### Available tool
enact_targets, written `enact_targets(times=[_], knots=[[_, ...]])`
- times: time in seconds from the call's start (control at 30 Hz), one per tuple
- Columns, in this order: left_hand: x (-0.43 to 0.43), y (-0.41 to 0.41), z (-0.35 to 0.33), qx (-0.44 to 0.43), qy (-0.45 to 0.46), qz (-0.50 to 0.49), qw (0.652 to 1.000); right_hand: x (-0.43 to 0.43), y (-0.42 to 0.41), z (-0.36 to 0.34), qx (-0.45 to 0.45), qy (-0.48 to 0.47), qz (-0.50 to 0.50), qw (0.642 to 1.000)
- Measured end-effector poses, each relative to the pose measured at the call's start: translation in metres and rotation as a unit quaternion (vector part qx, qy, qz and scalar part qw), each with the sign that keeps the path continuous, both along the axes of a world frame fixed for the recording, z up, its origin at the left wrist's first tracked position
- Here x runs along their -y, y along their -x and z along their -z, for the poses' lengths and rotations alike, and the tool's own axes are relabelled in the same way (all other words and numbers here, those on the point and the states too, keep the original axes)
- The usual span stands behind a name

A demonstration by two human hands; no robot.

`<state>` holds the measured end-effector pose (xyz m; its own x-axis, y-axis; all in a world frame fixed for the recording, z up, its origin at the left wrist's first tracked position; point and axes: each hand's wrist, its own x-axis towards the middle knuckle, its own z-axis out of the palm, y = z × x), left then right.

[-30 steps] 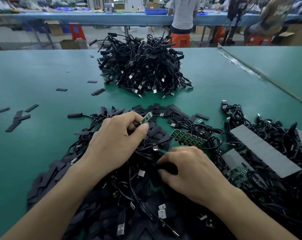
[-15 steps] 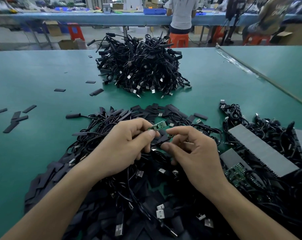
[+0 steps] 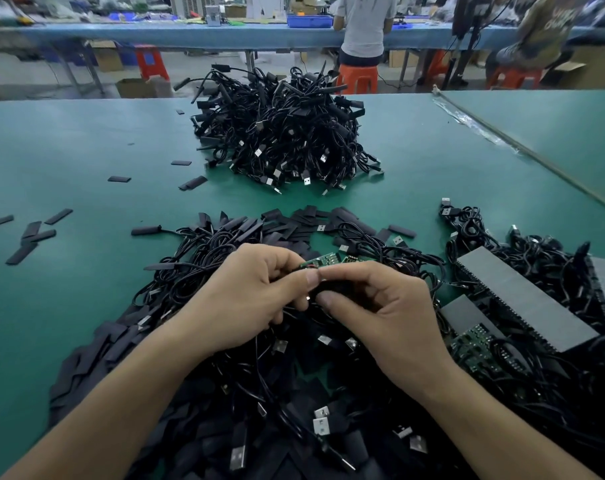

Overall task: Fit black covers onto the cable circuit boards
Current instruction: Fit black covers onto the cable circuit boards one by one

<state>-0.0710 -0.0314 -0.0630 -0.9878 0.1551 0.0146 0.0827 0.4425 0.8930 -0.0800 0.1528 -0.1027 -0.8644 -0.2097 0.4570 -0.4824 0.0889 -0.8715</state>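
**Board and cover end to end between two hands**

The left hand (image 3: 245, 296) pinches the cable's small green circuit board (image 3: 323, 260) at its left end, thumb on top. The board juts out to the right and slightly far, so its long axis runs roughly left to right. The right hand (image 3: 391, 317) closes its grip on a black cover (image 3: 341, 289), held between index finger and thumb just near of the board. Fingers hide the cover's mouth, so I cannot tell whether it has caught the board's tip. By my reading, the cover has to slide leftward along that axis, and the right hand is the one placed to push it.

Both hands work over a heap of black cables and loose covers (image 3: 225, 393) on a green surface (image 3: 86, 150). A pile of cables (image 3: 280, 133) sits far centre, stray covers (image 3: 31, 233) lie at left, and grey panels (image 3: 523, 299) lie at right. Beyond them are a blue bench (image 3: 190, 32), an orange stool (image 3: 356, 77) and people at work.
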Motion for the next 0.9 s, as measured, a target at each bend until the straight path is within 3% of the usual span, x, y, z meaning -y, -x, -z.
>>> enact_targets(times=[0.17,0.4,0.9], knots=[[0.0014,0.0012,-0.0003,0.025,-0.02,-0.005,0.999,-0.0025,-0.0008,-0.0021,-0.082,-0.084,0.032,0.993],[0.0032,0.0013,-0.0021,0.009,-0.02,-0.015,1.0,-0.0014,0.0014,-0.0027,0.041,0.019,0.021,0.999],[0.0067,0.0028,-0.008,0.052,-0.12,-0.055,0.99,-0.0006,0.0023,-0.007,0.104,0.115,0.012,0.988]])
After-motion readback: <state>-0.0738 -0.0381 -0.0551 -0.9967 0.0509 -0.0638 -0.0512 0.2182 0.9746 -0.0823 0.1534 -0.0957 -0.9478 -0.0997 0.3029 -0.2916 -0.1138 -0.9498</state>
